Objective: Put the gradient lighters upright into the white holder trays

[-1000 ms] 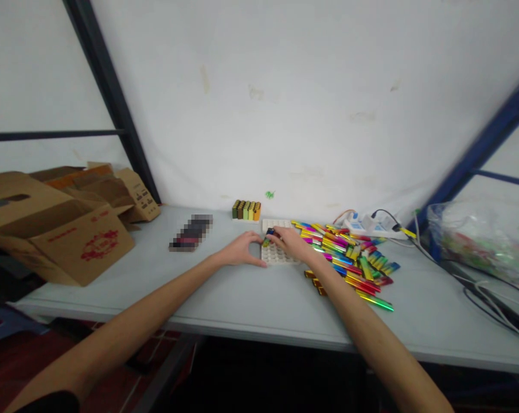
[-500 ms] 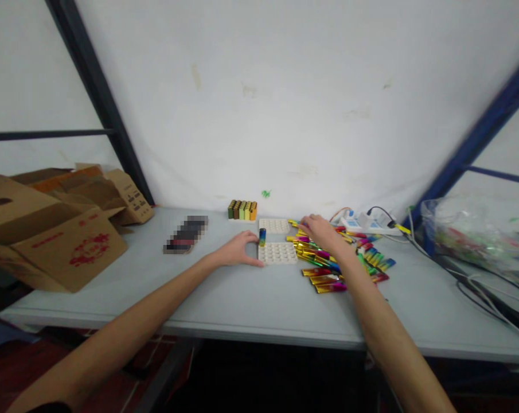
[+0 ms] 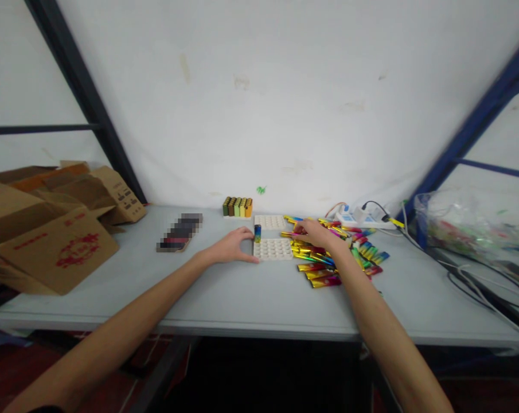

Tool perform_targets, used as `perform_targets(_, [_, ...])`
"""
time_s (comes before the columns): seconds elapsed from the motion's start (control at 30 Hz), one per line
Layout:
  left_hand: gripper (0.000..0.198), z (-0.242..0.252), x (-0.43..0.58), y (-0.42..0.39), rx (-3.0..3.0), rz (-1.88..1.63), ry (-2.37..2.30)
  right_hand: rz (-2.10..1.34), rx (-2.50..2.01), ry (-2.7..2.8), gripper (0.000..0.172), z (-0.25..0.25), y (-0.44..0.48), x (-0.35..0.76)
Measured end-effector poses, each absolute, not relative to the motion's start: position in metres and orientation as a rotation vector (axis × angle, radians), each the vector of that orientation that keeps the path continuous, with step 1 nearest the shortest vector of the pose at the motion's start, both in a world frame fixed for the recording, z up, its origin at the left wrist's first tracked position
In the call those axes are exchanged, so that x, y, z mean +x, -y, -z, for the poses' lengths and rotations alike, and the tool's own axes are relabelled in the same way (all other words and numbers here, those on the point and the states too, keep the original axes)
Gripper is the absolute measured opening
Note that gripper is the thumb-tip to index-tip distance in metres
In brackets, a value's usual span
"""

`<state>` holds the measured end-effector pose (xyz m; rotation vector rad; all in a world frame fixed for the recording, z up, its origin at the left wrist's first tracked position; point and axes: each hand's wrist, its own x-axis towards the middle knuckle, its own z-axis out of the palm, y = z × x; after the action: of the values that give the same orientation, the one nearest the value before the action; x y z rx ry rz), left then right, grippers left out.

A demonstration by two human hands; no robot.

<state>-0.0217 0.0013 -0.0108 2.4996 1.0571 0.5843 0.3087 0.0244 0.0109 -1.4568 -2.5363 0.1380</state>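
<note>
My left hand point(image 3: 231, 246) curves round the left end of the near white tray point(image 3: 273, 250), thumb at its front corner and fingers at its back corner. One shiny blue-and-yellow lighter point(image 3: 258, 233) stands upright in that tray's back left corner, close to my fingertips. My right hand point(image 3: 313, 231) is over the left part of a loose pile of shiny multicoloured lighters point(image 3: 319, 282), its fingers pinched on a gold-ended lighter point(image 3: 288, 234). Its fingertips are partly hidden. Behind the near tray lies a second white tray point(image 3: 270, 222) with rows of slots.
A block of upright green, yellow and orange lighters point(image 3: 237, 207) stands near the wall. To the left are a blurred-out dark object point(image 3: 180, 232) and open cardboard boxes point(image 3: 70, 246). A power strip point(image 3: 362, 219), cables point(image 3: 478, 289) and a clear plastic bag point(image 3: 452, 229) occupy the right.
The whole view has shifted slightly. My right hand has come a little nearer to me within the pile. My left hand stays at the tray, and the upright lighter has not moved.
</note>
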Motion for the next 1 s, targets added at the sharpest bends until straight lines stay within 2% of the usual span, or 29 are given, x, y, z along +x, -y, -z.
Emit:
perform_targets(0.2, [0.076,0.008,-0.021,0.002,2.509,-0.568,-1.068,-0.081,-1.429,2.471,0.02,-0.015,-0.021,0.31])
perform_targets(0.4, [0.074,0.007,-0.021,0.004,2.494,-0.585,-1.06,-0.169,-1.334,2.11,0.029,-0.031,-0.012,0.314])
perform_targets(0.53, [0.075,0.007,-0.021,0.004,2.494,-0.579,-1.053,-0.482,-1.102,1.783,0.041,-0.034,-0.01,0.301])
perform_targets(0.63, [0.075,0.009,-0.021,0.003,2.493,-0.595,-1.053,-0.759,-0.974,1.59,0.042,-0.029,-0.011,0.287])
perform_targets(0.87, [0.072,0.008,-0.021,0.005,2.495,-0.634,-1.03,-1.013,-0.89,1.522,0.049,-0.019,-0.003,0.257])
perform_targets(1.0, [0.071,0.007,-0.021,0.006,2.497,-0.63,-1.027,-1.166,-0.777,1.572,0.045,-0.02,0.011,0.239])
